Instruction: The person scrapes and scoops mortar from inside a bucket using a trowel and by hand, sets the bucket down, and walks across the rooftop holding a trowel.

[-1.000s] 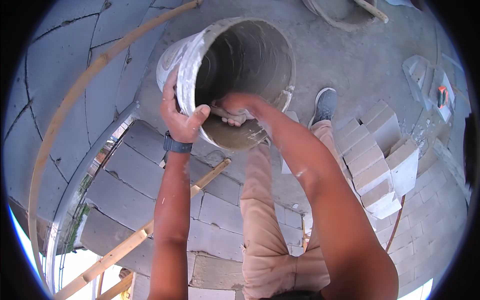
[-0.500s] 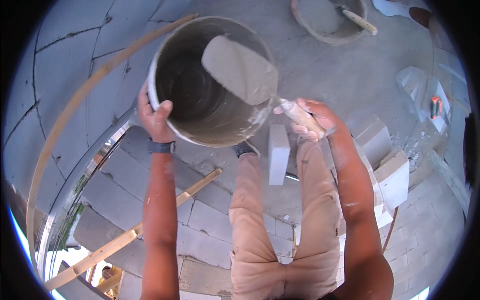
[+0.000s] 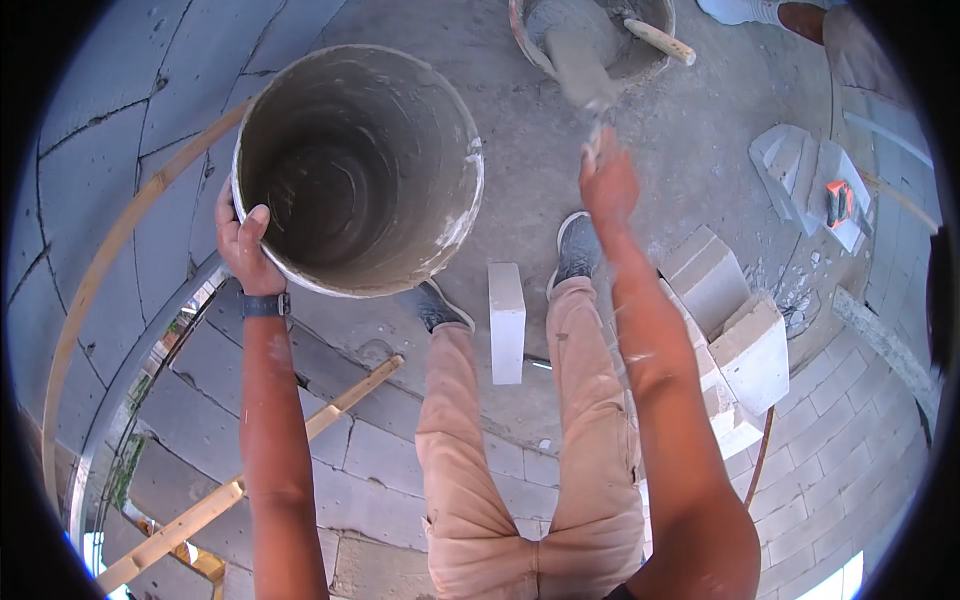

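- Head view, on my remote feed: trowel sits top centre, ahead of the person, its blade overlapping the near rim of the mortar tub. Blade blurred; I can't tell if it touches the mix.
- Trowel long axis: from the hand toward the top of frame, leaning slightly left. Blade leads, handle end points back at the person.
- Right hand: fingers wrapped round the trowel handle, arm stretched forward. Finger detail smeared by motion.
- Bucket: left of the trowel, well apart from it. Mouth faces my camera, so its long axis runs away from me, foreshortened. Inner wall smeared grey.
- Left hand: clamped on the bucket's near-left rim, thumb over the edge, fingers outside. Dark watch on that wrist.
- Second wooden handle leans over the tub's right rim, pointing down-right.
- Pale block between the person's legs, long axis up and down in my frame.
- More blocks piled beside the right arm.
- Farther right: orange-and-dark tool on a pale piece.
- Top right edge: another person's foot, near the tub.
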{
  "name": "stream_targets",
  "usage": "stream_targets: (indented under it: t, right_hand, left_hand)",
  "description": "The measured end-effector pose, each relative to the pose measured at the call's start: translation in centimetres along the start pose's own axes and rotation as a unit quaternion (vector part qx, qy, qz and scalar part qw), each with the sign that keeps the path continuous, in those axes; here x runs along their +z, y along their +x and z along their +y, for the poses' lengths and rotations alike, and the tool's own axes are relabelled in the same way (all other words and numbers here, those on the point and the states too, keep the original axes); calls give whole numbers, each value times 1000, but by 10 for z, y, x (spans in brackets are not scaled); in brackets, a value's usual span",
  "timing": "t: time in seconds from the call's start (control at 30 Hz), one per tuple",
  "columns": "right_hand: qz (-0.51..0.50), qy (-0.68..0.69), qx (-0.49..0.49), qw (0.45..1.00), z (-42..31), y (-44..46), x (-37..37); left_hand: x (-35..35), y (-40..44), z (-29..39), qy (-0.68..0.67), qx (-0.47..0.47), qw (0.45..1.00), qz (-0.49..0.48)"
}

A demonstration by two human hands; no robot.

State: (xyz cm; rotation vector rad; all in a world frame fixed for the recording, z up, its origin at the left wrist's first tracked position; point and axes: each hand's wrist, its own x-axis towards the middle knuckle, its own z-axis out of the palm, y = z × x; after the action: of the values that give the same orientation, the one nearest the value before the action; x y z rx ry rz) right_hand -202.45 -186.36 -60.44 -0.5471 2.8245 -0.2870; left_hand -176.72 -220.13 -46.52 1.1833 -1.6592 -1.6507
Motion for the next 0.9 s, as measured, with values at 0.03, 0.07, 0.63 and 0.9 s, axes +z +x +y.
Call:
stream_targets:
  t: [0.03, 0.07, 0.63, 0.9]
  right_hand:
    - [-47, -36, 25, 998, -1, -20, 1]
    - [-20, -11, 6, 1000, 10, -44, 9]
    - [-418, 165, -165, 878, -208, -71, -66]
    - [-345, 67, -353, 867, -333, -118, 38]
  left_hand:
    - [0, 0, 1, 6, 0, 1000, 0]
    - [-1, 0, 1, 11, 1, 1000, 0]
    - [-62, -19, -16, 20, 7, 999, -47]
    - [-66, -16, -15, 118, 63, 984, -116]
